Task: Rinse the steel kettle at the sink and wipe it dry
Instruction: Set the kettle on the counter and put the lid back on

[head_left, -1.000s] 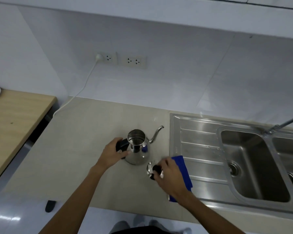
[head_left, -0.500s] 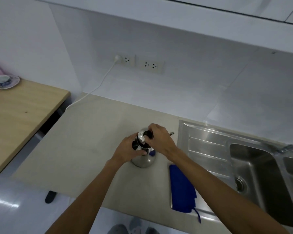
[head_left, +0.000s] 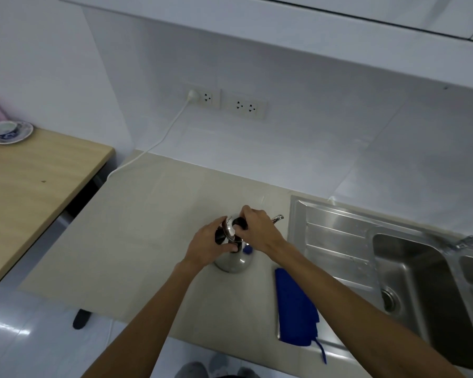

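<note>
**Both hands on the kettle, lid at its mouth**

Your steel kettle (head_left: 234, 259) stands upright on the beige tabletop (head_left: 137, 241), just left of the sink (head_left: 410, 271). Your left hand (head_left: 209, 242) wraps the black handle at the kettle's 9 o'clock, fingers closed around it. Your right hand (head_left: 258, 229) comes in from 3 o'clock, fingers pinched on the black knob of the lid (head_left: 231, 227), which sits tilted at the kettle's mouth; you cannot tell whether it is seated. The spout tip (head_left: 277, 218) shows past your right knuckles at about 2 o'clock.

Around you: a blue cloth (head_left: 295, 304) lies at the kettle's 4 o'clock, draped over the near left edge of the sink's drainboard, and your right forearm passes just above it. The faucet (head_left: 470, 240) reaches in from the right over the sink basins. At 11 o'clock, wall sockets (head_left: 227, 103) carry a white cord (head_left: 159, 140) that runs down behind the tabletop's left edge. A wooden table (head_left: 30, 184) stands well apart at 9 o'clock, with a cup and saucer (head_left: 10, 131) at its far corner.
</note>
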The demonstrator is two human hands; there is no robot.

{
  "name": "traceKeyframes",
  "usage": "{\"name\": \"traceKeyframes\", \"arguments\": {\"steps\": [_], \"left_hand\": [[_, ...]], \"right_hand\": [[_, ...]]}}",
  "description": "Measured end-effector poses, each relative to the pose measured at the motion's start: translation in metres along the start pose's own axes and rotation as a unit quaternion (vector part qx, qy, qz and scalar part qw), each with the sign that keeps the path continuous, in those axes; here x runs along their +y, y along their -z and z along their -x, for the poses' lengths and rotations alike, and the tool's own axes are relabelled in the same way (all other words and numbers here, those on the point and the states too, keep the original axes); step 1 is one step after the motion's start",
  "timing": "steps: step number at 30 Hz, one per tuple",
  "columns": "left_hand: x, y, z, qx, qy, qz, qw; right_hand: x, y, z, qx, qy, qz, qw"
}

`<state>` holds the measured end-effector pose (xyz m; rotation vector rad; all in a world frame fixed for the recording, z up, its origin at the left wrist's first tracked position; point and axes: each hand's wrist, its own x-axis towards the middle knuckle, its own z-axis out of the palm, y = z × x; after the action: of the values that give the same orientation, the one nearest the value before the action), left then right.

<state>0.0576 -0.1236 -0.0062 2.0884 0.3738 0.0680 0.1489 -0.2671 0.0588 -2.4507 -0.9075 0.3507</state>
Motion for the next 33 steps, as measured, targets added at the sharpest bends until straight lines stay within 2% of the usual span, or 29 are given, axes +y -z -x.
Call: {"name": "traceKeyframes", "arguments": {"steps": [12,33], "left_hand": [[0.000,-0.002,-0.001,-0.002,0.005,-0.007,1.000],[-0.004,-0.003,-0.001,0.002,-0.017,-0.024,1.000]], "right_hand": [[0.002,-0.001,-0.003,-0.015,0.006,0.014,1.000],[0.003,-0.012,-0.002,0.006,-0.018,-0.012,1.000]]}}
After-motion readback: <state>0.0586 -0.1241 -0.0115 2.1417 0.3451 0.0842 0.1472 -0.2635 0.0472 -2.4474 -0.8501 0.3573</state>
